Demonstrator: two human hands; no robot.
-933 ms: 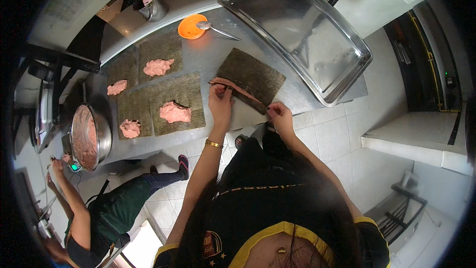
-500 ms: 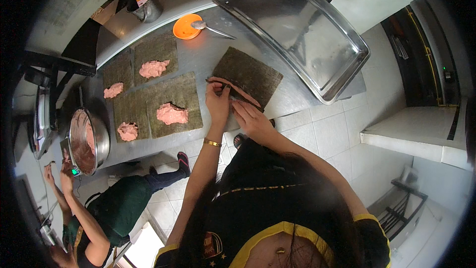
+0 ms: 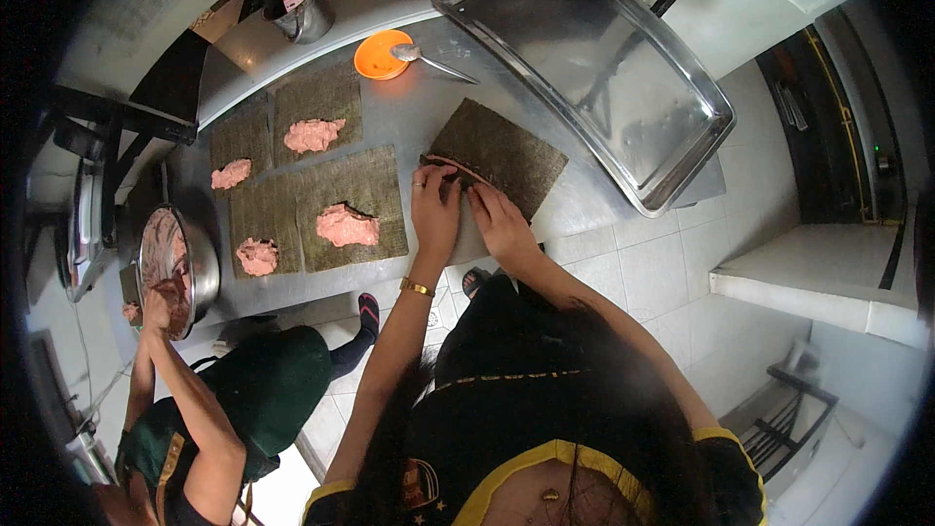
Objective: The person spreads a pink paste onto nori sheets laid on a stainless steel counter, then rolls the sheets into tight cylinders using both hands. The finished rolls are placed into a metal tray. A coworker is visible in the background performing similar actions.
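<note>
A dark green seaweed sheet [image 3: 516,151] lies aslant on the steel table, its near edge folded over a thin strip of pink paste [image 3: 466,171]. My left hand [image 3: 435,209] grips the left part of the fold, fingers curled over it. Beside it, my right hand [image 3: 502,224] has its fingers over the right part of the same fold, the thumb turned toward the left hand. To the left, several flat seaweed sheets [image 3: 380,180] carry lumps of pink paste [image 3: 348,225].
An orange bowl [image 3: 372,55] with a spoon [image 3: 443,65] stands at the back. A large metal tray [image 3: 682,161] takes the table's right side. At left, a co-worker's hand [image 3: 166,302] is at a steel mixing bowl [image 3: 206,268]. A metal jug [image 3: 310,19] stands behind.
The seaweed edge now covers more of the paste strip, and my hands have shifted along the fold with fingers further over it. The co-worker's hand has moved to the mixing bowl.
</note>
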